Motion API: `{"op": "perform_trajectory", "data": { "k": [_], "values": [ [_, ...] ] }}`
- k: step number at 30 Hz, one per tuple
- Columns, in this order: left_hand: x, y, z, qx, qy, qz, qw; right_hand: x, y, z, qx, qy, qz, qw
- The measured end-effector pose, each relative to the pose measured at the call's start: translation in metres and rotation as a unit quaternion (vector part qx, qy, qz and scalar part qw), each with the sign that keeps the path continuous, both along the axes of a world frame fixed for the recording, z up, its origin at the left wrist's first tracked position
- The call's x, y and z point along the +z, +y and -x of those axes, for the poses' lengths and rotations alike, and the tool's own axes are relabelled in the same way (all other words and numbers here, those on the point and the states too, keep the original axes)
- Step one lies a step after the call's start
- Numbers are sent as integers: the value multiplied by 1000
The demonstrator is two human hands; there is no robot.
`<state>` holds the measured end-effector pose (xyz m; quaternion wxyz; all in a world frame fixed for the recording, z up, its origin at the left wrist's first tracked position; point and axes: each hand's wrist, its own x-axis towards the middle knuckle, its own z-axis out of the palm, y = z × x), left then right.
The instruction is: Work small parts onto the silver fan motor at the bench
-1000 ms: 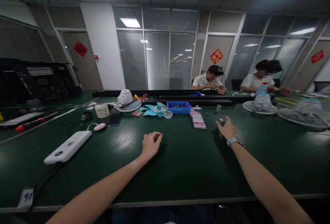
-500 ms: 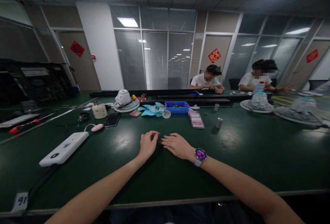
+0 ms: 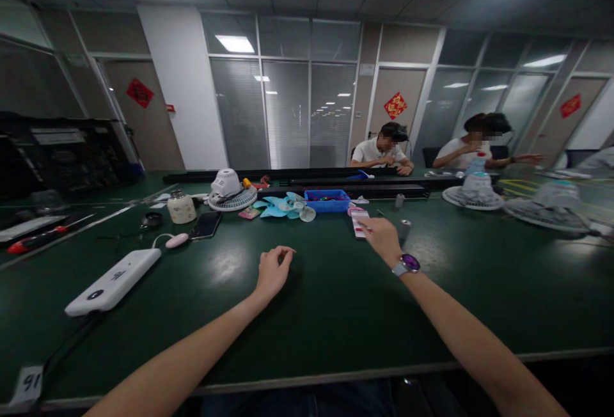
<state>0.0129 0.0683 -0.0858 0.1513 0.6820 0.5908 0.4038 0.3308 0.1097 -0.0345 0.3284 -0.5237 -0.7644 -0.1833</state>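
My left hand rests on the green tabletop, its fingers loosely bent and holding nothing that I can see. Farther forward and right, my right hand, with a round watch on the wrist, reaches over a flat pink-and-white packet or card. Its fingertips overlap the right edge of that piece; whether they touch it, I cannot tell. The piece lies flat on the table, partly covered by the fingers. Just right of this hand stands a small grey metal cylinder.
A blue tray of small parts, light-blue fan blades and a white fan line the back. Left are a phone, a jar and a white power strip. Two people sit opposite.
My right hand has moved forward and right, from beside my left hand to the pink-and-white piece. My left hand has stayed nearly in place. The camera view has shifted slightly.
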Motion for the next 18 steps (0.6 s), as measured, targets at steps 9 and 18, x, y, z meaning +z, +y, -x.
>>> {"op": "perform_trajectory", "data": {
  "k": [9, 18],
  "values": [
    [2, -1, 0, -6, -10, 17, 1000, -9, 28, -115, -312, 8, 19, 950],
    [-2, 2, 1, -13, -5, 12, 1000, -9, 27, -108, -296, 71, 37, 952]
  ]
}}
